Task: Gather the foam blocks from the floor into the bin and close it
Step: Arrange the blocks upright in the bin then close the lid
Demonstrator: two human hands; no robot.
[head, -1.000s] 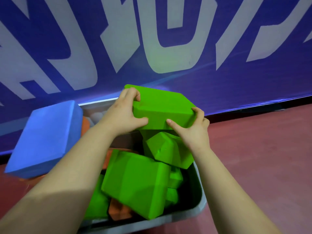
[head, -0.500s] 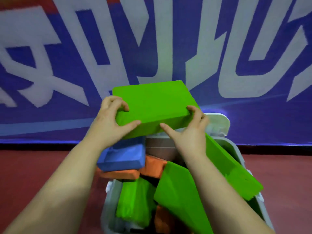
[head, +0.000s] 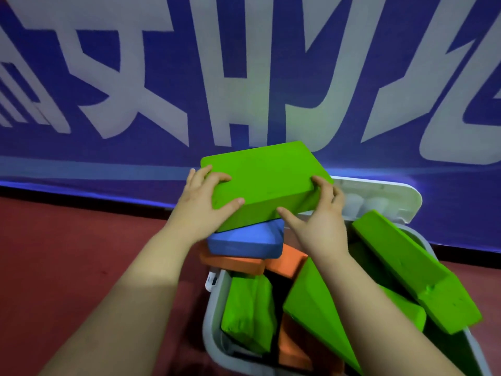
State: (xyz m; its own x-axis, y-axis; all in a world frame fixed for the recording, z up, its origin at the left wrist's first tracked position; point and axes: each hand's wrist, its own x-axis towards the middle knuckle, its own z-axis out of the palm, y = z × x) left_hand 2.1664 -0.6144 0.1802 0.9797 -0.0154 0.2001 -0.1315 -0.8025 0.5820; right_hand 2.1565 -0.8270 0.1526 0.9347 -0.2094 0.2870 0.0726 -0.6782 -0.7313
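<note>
A flat green foam block [head: 264, 177] is held above the far left of the grey bin [head: 214, 316]. My left hand [head: 202, 206] grips its left end and my right hand [head: 318, 221] grips its near right corner. Just beneath it lies a blue block [head: 245, 241] on top of orange blocks [head: 233, 264] that overhang the bin's left rim. Inside the bin stand several green blocks [head: 417, 270], some tilted and sticking out over the right rim, with more orange foam low down.
The bin's white lid [head: 390, 196] stands open at the back against a blue banner wall [head: 135, 77] with large white letters. Red floor [head: 81, 253] stretches to the left of the bin.
The green block has stayed in both hands over the blue block. The view has shifted, so the bin sits more to the right and the block looks slightly lower.
</note>
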